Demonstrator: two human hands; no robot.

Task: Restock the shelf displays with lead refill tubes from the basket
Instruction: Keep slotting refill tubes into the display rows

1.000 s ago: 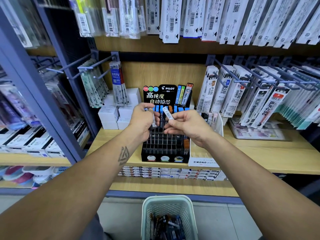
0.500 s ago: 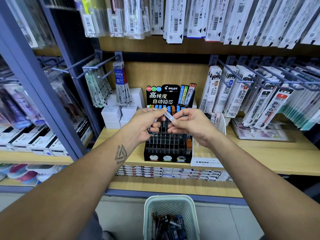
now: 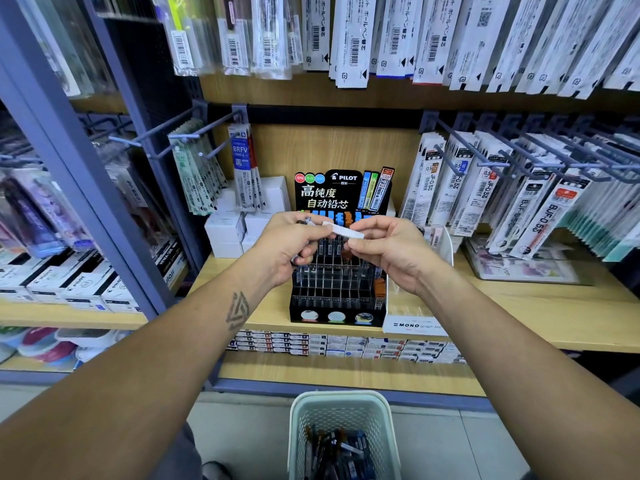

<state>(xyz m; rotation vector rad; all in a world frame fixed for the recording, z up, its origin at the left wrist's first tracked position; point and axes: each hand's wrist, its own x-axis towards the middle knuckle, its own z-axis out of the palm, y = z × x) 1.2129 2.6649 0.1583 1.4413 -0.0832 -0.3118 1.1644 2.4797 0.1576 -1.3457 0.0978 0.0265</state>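
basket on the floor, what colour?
Pale mint green basket with a perforated mesh wall, shown in the head view.

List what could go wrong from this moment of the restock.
1. The lead refill tube is pinched only at its ends between the left hand and right hand; it could slip into the Pilot display rack.
2. The left hand also grips other tubes, which may drop.

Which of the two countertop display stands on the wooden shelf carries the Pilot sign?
The black slotted stand beneath the hands; the white MONO stand sits beside it on the right.
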